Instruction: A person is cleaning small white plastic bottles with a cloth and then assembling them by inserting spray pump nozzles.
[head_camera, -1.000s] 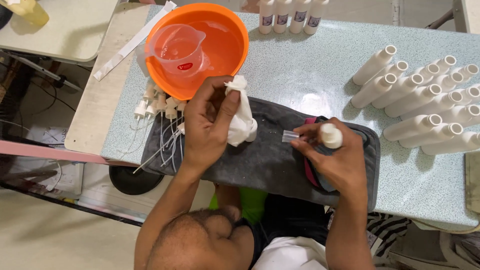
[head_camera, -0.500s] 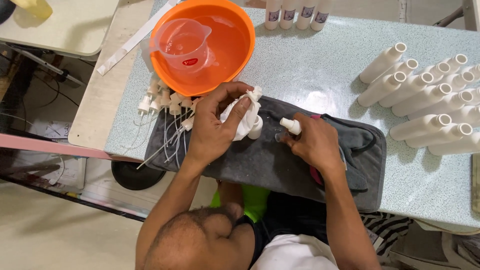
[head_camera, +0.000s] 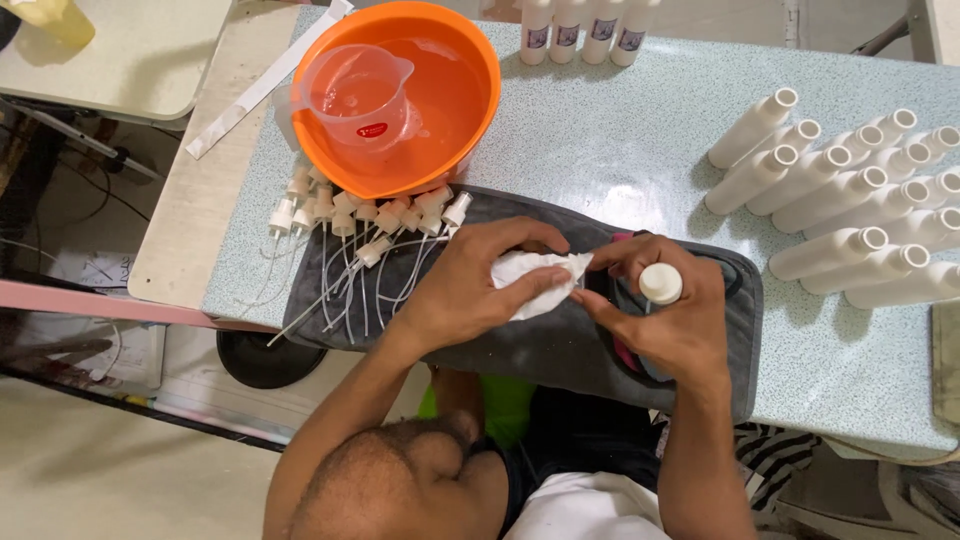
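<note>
Pale speckled tabletop fills most of the view, and a dark grey towel is spread on its near edge, in front of the person. All places below are given from this towel.

Over the middle of the towel, the left hand is closed around a crumpled white cloth, with the fingers pressing it from above. Just beside it, touching the cloth with the fingertips, the right hand grips a small white bottle; the bottle stands upright in the fist and only its round open neck shows above the fingers.

On the left end of the towel lies a heap of white spray pump heads with long thin tubes. Behind that end stands an orange basin with a clear measuring jug inside. To the right of the towel, many white bottles without caps lie in a row on the table. Far behind the towel, four upright labelled bottles stand at the table edge.
</note>
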